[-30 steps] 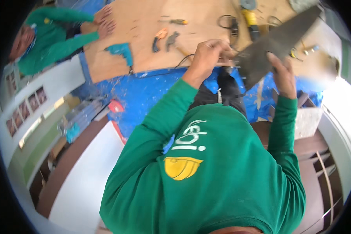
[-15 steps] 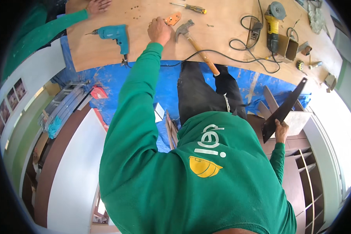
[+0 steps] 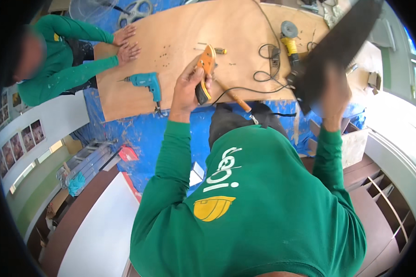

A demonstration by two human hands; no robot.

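- Head view: the left hand (image 3: 188, 87) grips an orange-and-black handle (image 3: 208, 60), upper centre of the frame.
- The right hand (image 3: 336, 98), blurred, grasps a dark saw blade (image 3: 346, 41) slanting toward the upper right corner.
- A teal drill (image 3: 147, 81) lies on the wooden table (image 3: 171, 27), upper left.
- A co-worker's hands (image 3: 127, 53) rest at the table's left edge.
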